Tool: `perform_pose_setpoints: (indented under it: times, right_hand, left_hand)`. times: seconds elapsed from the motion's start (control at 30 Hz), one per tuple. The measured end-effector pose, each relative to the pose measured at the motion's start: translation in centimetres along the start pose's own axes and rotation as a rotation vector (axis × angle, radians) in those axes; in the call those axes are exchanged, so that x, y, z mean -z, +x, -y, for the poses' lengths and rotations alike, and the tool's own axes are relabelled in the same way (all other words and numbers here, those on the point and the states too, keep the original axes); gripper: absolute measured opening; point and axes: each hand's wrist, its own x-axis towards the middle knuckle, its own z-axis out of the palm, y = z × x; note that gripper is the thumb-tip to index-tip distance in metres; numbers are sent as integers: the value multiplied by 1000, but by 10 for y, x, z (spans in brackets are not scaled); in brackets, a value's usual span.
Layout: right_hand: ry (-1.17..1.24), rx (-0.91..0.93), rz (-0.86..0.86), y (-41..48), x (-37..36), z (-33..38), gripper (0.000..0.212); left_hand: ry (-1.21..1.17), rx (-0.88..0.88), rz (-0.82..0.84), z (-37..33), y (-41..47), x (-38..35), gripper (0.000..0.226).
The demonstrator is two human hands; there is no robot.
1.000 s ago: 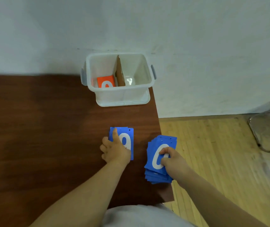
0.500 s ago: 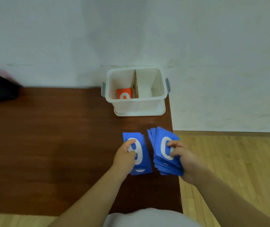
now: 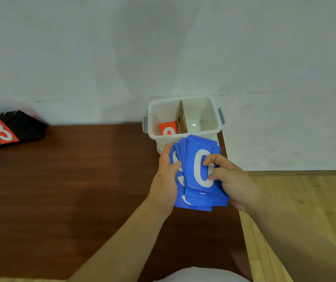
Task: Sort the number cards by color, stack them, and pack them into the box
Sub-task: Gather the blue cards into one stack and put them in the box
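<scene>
While the left hand point(image 3: 166, 176) clasps the left edge of the fanned blue cards point(image 3: 202, 144), thumb across their faces, the right hand point(image 3: 231, 180) pinches the bundle from the right, thumb and curled fingers on the top "0". The cards' long axis runs away from the body, straight at the box point(image 3: 214, 119) just beyond the fingertips. Its free compartment, right of the cardboard divider point(image 3: 182, 117), lies ahead of the right fingers, so that hand looks nearer; an orange card point(image 3: 168, 128) lies in the left one. Far left of the fingers, a scoreboard stand point(image 3: 10, 129) sits on the brown table point(image 3: 71, 180). A white wall point(image 3: 163, 47) stands behind, with wooden floor point(image 3: 305, 200) to the right.
</scene>
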Motion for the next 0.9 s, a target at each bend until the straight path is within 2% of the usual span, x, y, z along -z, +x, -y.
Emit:
perform_pose_setpoints:
  times: [0.07,0.17,0.23,0.37,0.43,0.53,0.6,0.7,0.77,0.83,0.9]
  right_hand:
    - [-92,-14,68,-2,-15,5,26]
    - [-256,-20,154,-3,-37,12,27]
    - [-276,15,156,-3,-50,15,34]
    - [-223,168,-2,-6,-81,10,75]
    - [-178,184,-90,-7,-91,3,82]
    - [-112,141,-191,-2,-102,-13,68]
    - [-175,128,-218,2,-103,-17,58]
    - [-443,142,-208,6,-96,-16,44]
    - [-676,155,-186,7,-85,-15,41]
    - [-878,154,-159,9,-73,-16,42]
    - [-975,147,-128,11,-61,-18,44]
  left_hand:
    - [24,-7,54,-6,-2,5,53]
    - [99,-33,117,-11,-3,23,68]
    - [145,-67,143,-13,-5,38,78]
    - [142,-151,49,-14,-6,66,84]
    - [112,-172,0,-11,-4,76,88]
    - [153,-202,-4,-6,-1,91,95]
    - [213,-177,-9,-1,2,102,101]
    - [389,-106,-56,-5,13,122,111]
    - [616,-115,-91,-11,26,137,112]
    - [810,-159,-29,-17,40,144,112]
    - [955,-191,133,-17,53,140,112]
